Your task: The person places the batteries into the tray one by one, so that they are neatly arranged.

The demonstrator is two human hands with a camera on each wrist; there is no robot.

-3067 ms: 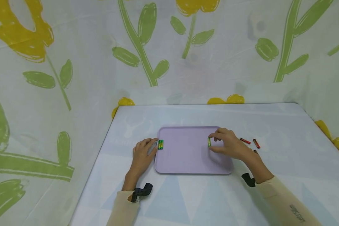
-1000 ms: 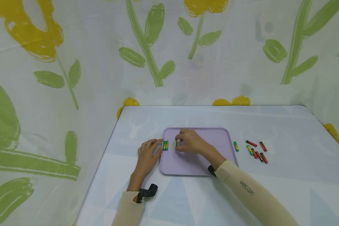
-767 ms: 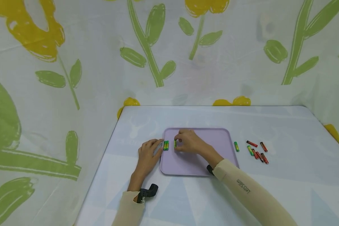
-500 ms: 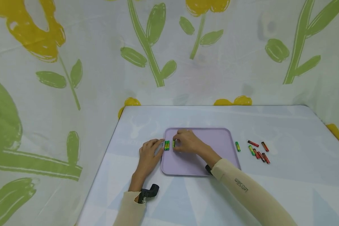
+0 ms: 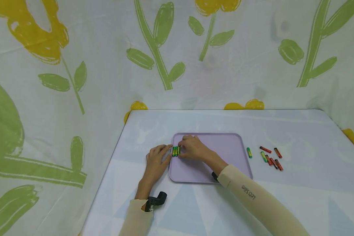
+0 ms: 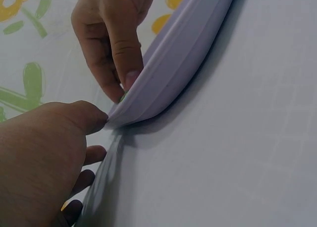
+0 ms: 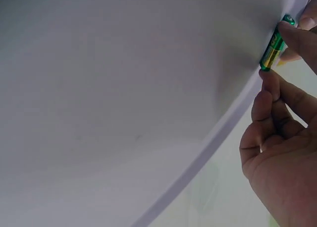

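The green battery (image 7: 273, 53) moved left, its ends pinched between the right hand's fingers (image 7: 292, 95).

A plain beige fabric sleeve (image 5: 137, 218) covers the left forearm, its cuff gaping slightly. At that wrist sits a black, elbow-shaped camera mount (image 5: 157, 199) with a small silvery fitting (image 5: 151, 208). The matching beige right sleeve (image 5: 266, 205) carries dark "LetsSlim" lettering (image 5: 248, 192).

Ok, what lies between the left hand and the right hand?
In the head view, three green batteries lie side by side on the tray, the rightmost battery pinched by the right hand.
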